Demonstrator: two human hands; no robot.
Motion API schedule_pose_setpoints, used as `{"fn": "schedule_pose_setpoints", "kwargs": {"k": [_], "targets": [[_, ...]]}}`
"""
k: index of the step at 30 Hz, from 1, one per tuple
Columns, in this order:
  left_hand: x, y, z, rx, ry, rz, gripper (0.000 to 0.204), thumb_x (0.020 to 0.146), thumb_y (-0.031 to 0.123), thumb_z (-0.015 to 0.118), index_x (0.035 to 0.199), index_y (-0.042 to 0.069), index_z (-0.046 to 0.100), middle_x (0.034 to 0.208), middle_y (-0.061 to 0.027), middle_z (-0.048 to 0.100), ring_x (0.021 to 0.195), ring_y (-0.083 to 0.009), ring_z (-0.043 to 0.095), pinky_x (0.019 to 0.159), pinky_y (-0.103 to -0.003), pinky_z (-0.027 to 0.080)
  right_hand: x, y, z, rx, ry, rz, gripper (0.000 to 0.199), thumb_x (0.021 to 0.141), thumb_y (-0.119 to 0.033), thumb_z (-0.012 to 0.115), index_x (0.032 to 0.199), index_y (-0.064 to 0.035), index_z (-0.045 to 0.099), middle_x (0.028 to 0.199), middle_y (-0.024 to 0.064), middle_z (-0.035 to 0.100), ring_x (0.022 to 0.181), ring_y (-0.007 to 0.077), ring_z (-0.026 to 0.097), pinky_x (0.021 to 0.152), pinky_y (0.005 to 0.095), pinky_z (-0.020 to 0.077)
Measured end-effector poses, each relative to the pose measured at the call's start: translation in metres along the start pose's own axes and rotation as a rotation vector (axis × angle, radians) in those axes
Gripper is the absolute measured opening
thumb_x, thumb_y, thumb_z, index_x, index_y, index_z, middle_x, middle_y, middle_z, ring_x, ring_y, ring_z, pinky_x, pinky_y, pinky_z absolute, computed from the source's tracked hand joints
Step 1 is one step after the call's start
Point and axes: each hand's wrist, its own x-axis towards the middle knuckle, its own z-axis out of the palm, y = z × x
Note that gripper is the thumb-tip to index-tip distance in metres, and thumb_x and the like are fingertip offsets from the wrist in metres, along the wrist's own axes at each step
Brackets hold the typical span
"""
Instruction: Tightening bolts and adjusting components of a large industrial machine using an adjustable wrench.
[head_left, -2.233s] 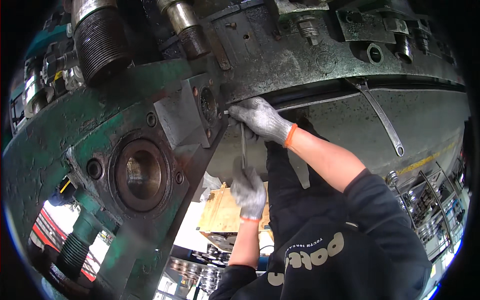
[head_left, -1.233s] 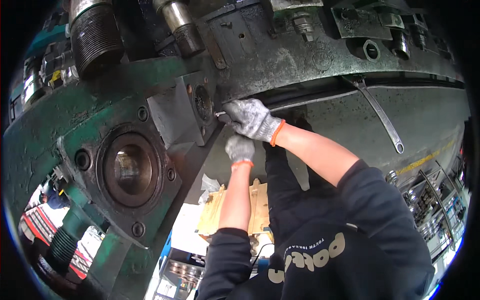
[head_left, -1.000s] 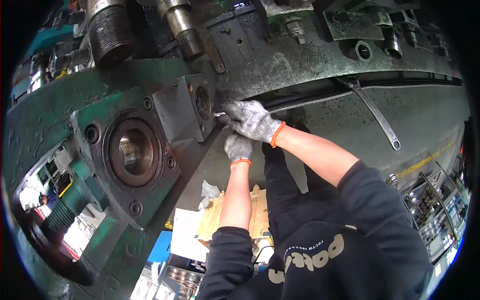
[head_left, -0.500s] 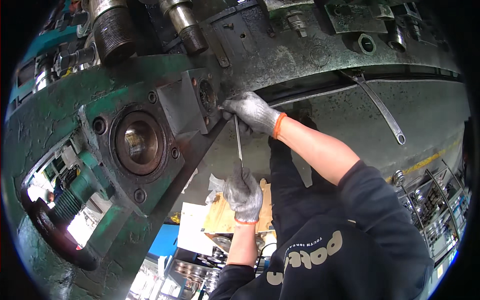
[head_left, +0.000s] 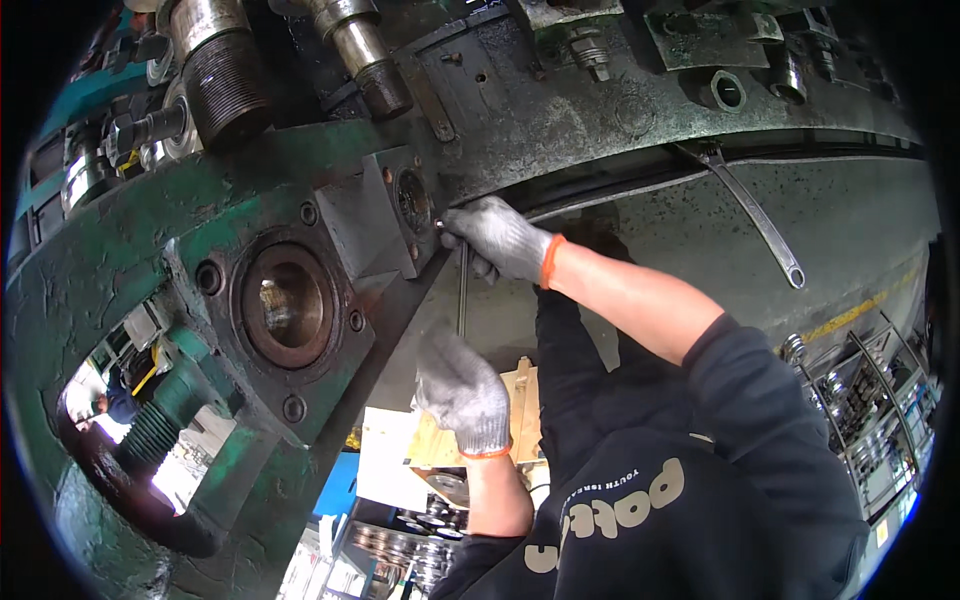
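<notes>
The grey-gloved right hand [head_left: 500, 237] grasped the slim silver metal rod [head_left: 462, 295], while the blurred grey-gloved left hand [head_left: 465, 395] had shifted leftward since moments earlier, its grip unreadable.

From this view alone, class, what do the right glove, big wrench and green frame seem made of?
Right glove: probably knitted fabric, matte, snug around the fingers. Big wrench: likely steel, smooth; bright glints. Green frame: likely painted metal; dark, worn patches show.

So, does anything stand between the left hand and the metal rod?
Nothing visible does. The left hand is close to the lower end of the metal rod, but blur hides whether they touch.
</notes>
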Motion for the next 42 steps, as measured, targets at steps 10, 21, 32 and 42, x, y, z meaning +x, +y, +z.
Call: {"fn": "schedule_pose_setpoints", "kwargs": {"k": [10,21,32,42], "targets": [[-0.094,-0.156,0.154,0.167,-0.254,0.017,0.020,0.091,0.021,0.056,0.095,0.006,0.068,0.073,-0.0097,0.066,0.055,-0.0286,0.059,0.054,-0.043,0.048,0.037,0.031,-0.033,-1.065,0.295,-1.073,0.032,0.098,-0.033,0.058,0.081,-0.0076,0.062,0.070,0.0108,0.065,0.057,0.0326,0.060,0.054,0.0406,0.0494],[-0.084,-0.147,0.194,0.005,-0.428,0.018,0.022,0.092,0.023,0.058,0.099,0.005,0.069,0.080,-0.0126,0.069,0.065,-0.0318,0.064,0.061,-0.044,0.050,0.036,0.020,-0.047,-1.196,0.344,-1.318,0.026,0.096,-0.034,0.060,0.092,-0.0087,0.067,0.079,0.0110,0.069,0.065,0.0351,0.064,0.060,0.0426,0.0509],[-0.083,-0.059,0.046,-0.063,-0.330,-0.284,0.023,0.097,0.011,0.060,0.116,0.000,0.067,0.092,-0.0163,0.072,0.070,-0.0271,0.065,0.063,-0.036,0.053,-0.020,-0.013,-0.033,-0.627,0.171,-0.428,0.025,0.094,-0.023,0.059,0.084,-0.0039,0.070,0.062,0.0068,0.062,0.046,0.0210,0.054,0.042,0.0332,0.0413],[0.004,0.010,0.004,0.006,0.150,0.306,0.025,0.103,0.014,0.053,0.116,-0.002,0.066,0.096,-0.0164,0.072,0.065,-0.0253,0.064,0.063,-0.033,0.053,0.003,-0.015,-0.003,0.082,0.027,0.091,0.026,0.090,-0.025,0.058,0.073,-0.0079,0.066,0.060,0.0057,0.056,0.041,0.0155,0.048,0.035,0.0295,0.0290]]}}
